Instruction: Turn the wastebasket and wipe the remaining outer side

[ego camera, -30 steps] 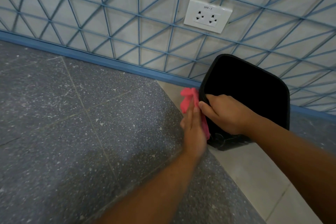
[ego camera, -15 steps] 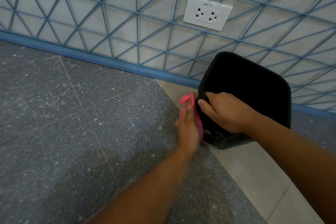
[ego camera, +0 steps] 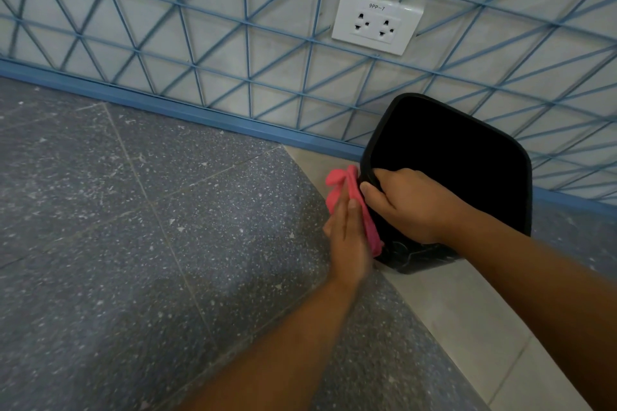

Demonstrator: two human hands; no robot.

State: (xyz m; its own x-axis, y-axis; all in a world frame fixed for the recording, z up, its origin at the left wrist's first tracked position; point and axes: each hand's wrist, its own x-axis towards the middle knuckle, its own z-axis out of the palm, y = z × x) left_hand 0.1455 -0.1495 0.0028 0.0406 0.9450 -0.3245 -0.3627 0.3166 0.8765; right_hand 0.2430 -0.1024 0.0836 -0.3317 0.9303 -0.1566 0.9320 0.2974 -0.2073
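A black bin (ego camera: 467, 160) stands on the floor against the wall, its dark opening facing me. My right hand (ego camera: 410, 207) grips the bin's near left rim, fingers curled over the edge and thumb on the outside. My left hand (ego camera: 350, 237) presses a pink cloth (ego camera: 340, 183) flat against the bin's left outer side with straight fingers. The cloth's upper end sticks out above my fingertips. The bin's lower left side is hidden behind my hands.
A white double wall socket (ego camera: 377, 22) sits above the bin on a pale wall (ego camera: 200, 43) with a blue triangle pattern. A blue skirting strip (ego camera: 167, 107) runs along the wall's foot. The floor is dark speckled tile (ego camera: 167, 243) with a pale strip (ego camera: 450, 317) under the bin.
My left hand slid down the bin's side with the cloth, then came back up a little. My right hand has kept its hold on the rim.
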